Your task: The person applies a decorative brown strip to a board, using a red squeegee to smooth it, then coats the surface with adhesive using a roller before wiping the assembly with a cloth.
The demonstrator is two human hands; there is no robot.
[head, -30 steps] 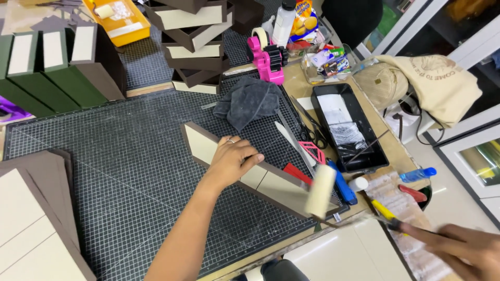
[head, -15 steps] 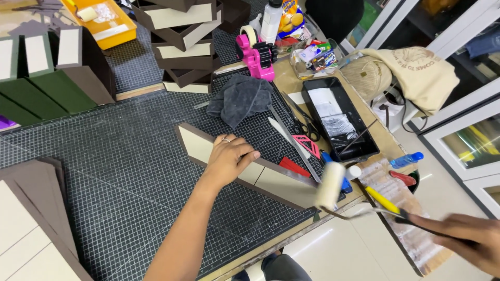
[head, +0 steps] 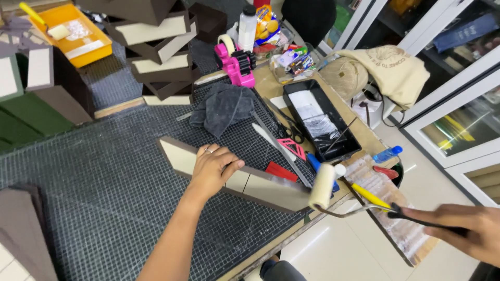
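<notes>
My left hand [head: 213, 167] presses flat on a long brown-edged cream board [head: 260, 183] that lies on the dark gridded cutting mat [head: 104, 187]. My right hand [head: 469, 231] grips the black and yellow handle of a small paint roller [head: 323, 186]. The roller's cream sleeve sits at the board's right end, near the table's edge.
A black tray [head: 299, 89] with white glue lies at the right. Scissors [head: 286, 130], a pink triangle ruler [head: 291, 147], a grey cloth [head: 224, 106] and a pink tape dispenser [head: 237, 61] are behind the board. Stacked brown boxes [head: 156, 41] and an orange tray [head: 73, 34] stand at the back.
The roller has moved left from the tray side onto the board's right end. My left hand stays pressed on the board. The camera has moved closer.
</notes>
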